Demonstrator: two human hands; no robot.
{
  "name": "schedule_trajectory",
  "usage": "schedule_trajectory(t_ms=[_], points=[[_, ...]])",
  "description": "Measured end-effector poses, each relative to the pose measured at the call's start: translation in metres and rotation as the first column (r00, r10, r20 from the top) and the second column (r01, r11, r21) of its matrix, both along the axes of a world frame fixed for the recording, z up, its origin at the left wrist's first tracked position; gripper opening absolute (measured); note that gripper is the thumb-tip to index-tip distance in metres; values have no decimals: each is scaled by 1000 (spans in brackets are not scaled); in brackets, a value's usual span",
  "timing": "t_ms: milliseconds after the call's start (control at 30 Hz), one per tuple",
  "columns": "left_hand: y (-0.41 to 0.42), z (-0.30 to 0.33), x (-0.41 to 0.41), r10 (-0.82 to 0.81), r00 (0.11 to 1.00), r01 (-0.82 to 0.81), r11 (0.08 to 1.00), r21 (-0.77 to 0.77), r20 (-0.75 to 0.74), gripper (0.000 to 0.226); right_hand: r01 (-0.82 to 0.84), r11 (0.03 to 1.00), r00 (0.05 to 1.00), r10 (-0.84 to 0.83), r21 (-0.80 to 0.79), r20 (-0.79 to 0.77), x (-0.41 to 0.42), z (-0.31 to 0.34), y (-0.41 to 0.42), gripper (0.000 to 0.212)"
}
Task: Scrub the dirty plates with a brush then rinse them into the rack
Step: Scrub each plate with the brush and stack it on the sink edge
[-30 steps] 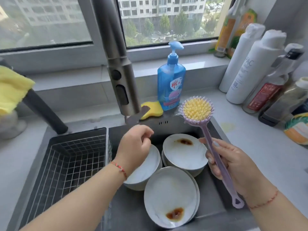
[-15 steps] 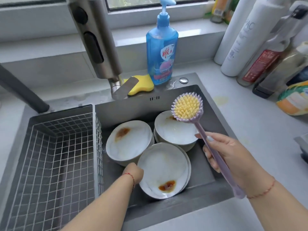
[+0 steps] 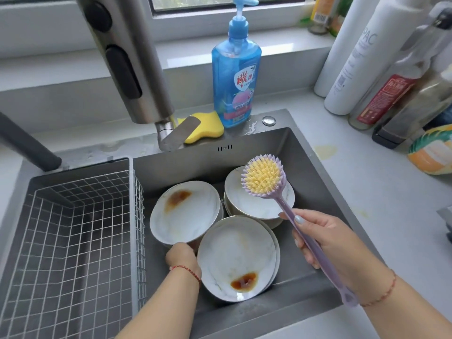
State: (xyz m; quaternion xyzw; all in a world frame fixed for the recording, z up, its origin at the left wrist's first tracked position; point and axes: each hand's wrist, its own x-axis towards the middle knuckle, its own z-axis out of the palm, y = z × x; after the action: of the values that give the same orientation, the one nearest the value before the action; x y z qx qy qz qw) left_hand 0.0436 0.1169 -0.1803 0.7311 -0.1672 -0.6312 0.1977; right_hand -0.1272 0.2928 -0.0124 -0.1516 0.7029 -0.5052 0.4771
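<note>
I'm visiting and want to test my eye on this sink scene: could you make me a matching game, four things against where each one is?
Things:
1. brush
2. wire rack
3. yellow sponge
4. soap bottle

Places:
A. lying on the sink ledge beside the faucet base
B. held up over the plates in the right hand
C. sitting in the left part of the sink
D. standing behind the sink, below the window sill

Pairs: 1-B, 2-C, 3-A, 4-D
</note>
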Motion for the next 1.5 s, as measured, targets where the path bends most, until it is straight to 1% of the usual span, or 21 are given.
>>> schedule_trajectory(t_ms=[67,133,167,200,333,400,567,633,733,833,900,1000,1033,1100,1133,1200,1267,1333,1367,1467,1500], points=[[-4,-1,4,117,992,-117,993,-15,-45,37,-28,999,1000,29,27,-9,1,-2,-2,26],[-7,4,6,144,986,-148,988,-49,-87,31,-49,997,999,50,57,-10,2,-4,-5,26],[-9,3,7,140,985,-146,987,-61,-104,27,-48,997,999,48,65,2,3,-6,-7,27],[-12,2,8,124,988,-129,990,-64,-88,25,-42,997,999,41,70,19,5,-8,-9,28],[-21,2,10,84,996,-85,994,-63,-16,36,-59,991,998,55,120,36,10,-13,-15,33],[-21,7,11,80,996,-84,993,-80,-44,36,-81,987,996,76,136,40,14,-13,-16,35],[-4,48,8,32,952,-68,992,-111,-304,30,-199,967,978,207,157,-36,21,-11,-21,38],[5,65,11,-16,922,-31,993,-117,-387,33,-272,948,954,288,167,-80,26,-7,-24,35],[16,77,22,-61,861,6,994,-110,-504,43,-359,913,914,386,193,-127,34,-1,-30,31],[30,91,36,-167,833,90,981,-170,-527,46,-436,857,850,492,274,-189,44,5,-39,32],[39,94,46,-258,824,161,960,-228,-504,47,-472,817,795,556,331,-241,49,8,-42,42],[50,99,62,-325,801,212,939,-271,-502,47,-506,772,721,624,385,-303,55,15,-36,54],[52,100,66,-336,783,219,936,-274,-523,46,-525,736,666,668,428,-333,56,18,-32,56],[55,101,73,-351,752,228,933,-280,-558,39,-552,632,500,773,544,-391,57,21,-24,52],[57,102,75,-360,746,234,929,-285,-560,34,-561,600,444,799,570,-405,58,22,-20,48],[58,101,77,-371,740,242,925,-293,-561,31,-602,555,391,832,574,-394,63,22,-15,40],[59,99,78,-370,735,238,926,-294,-569,35,-660,525,385,851,538,-358,76,22,-15,37],[59,98,79,-373,735,241,924,-296,-567,41,-687,528,388,847,499,-363,93,19,-25,36],[59,97,79,-382,734,250,921,-300,-561,42,-670,549,384,833,500,-399,97,18,-33,36],[59,95,78,-387,730,253,919,-302,-564,39,-536,627,349,774,565,-528,89,9,-64,34],[59,95,77,-373,729,240,925,-295,-574,39,-494,631,328,773,598,-543,81,7,-69,33]])
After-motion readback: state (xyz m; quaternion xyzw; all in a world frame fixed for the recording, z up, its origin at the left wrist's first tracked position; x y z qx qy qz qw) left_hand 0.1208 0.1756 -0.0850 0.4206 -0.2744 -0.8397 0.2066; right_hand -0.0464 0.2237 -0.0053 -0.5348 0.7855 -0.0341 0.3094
